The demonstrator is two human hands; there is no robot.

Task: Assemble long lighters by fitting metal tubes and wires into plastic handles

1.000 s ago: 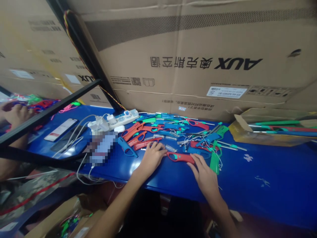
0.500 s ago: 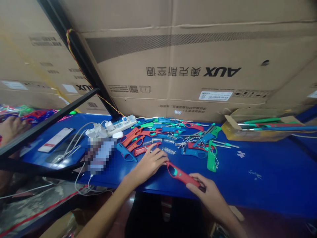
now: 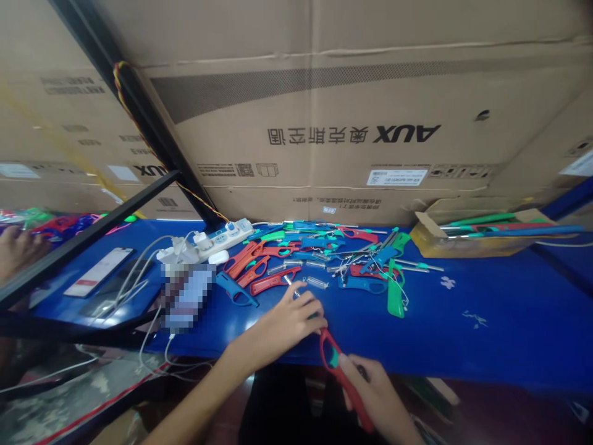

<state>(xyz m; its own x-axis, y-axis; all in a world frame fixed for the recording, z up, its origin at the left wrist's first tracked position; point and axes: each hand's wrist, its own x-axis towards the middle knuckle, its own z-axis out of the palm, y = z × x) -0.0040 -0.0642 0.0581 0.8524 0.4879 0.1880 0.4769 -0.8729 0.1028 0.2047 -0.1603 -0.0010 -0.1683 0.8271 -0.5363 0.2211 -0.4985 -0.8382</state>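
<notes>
A red long-nose lighter (image 3: 326,350) with a green trigger is held over the table's front edge. My left hand (image 3: 301,314) is closed around its front end, and a piece of metal tube (image 3: 291,285) sticks out past the fingers. My right hand (image 3: 370,386) wraps the handle, thumb close to the trigger. A small dark item shows by the right fingers; I cannot make out what it is. Beyond the hands lie a red lighter shell (image 3: 274,282), a blue lighter shell (image 3: 237,290), a green lighter body (image 3: 395,289) with wires, and clear plastic tanks (image 3: 317,282).
A cardboard tray (image 3: 482,246) with lighters stands at the right of the blue table (image 3: 430,334). A power strip (image 3: 227,240), phones (image 3: 98,272) and white cables lie left. A black metal frame (image 3: 92,238) crosses there, with another person's hand (image 3: 18,253) beyond. Large cartons (image 3: 333,93) stand behind.
The lighter has come nearer to me and turned more upright in view. My right hand has shifted down and forward along the handle; my left hand has moved nearer with the front end.
</notes>
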